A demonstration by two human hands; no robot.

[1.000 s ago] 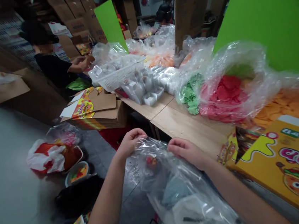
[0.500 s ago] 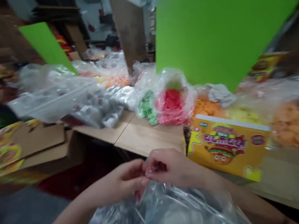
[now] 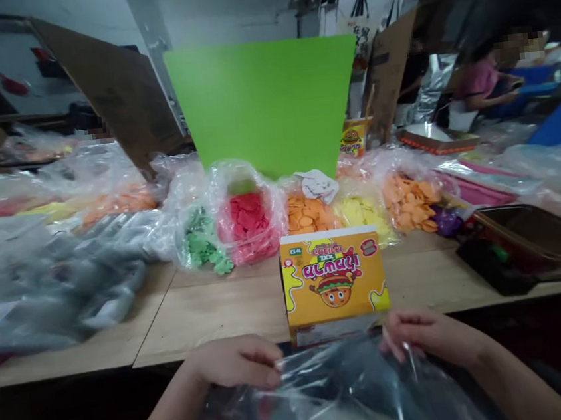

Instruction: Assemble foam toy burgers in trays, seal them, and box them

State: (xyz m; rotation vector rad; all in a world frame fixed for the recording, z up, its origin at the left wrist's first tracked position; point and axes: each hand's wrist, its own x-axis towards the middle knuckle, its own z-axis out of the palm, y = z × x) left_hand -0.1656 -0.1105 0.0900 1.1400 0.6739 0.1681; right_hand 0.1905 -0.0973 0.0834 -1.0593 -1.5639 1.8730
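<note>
A large clear plastic bag [image 3: 343, 377] is stretched between my two hands low in the view, in front of the table edge. My left hand [image 3: 239, 362] pinches its upper rim on the left. On the right, my right hand [image 3: 418, 334] grips the rim with bent fingers. Something pale shows through the film near the bottom, too unclear to name. Just beyond the bag stands a yellow printed box [image 3: 335, 284] with a burger figure on its front, close to the table's edge.
Behind the box lie bags of green pieces [image 3: 206, 241], red pieces [image 3: 249, 218], orange pieces [image 3: 308, 214] and yellow pieces [image 3: 361, 213]. Grey wrapped packs [image 3: 57, 280] cover the left. A green board [image 3: 267, 104] stands behind. A dark tray [image 3: 538, 236] sits right; people are farther back.
My view has swung right, so the yellow box now sits near the centre. My hands were together at the bag's edge and have moved apart, spreading the plastic between them.
</note>
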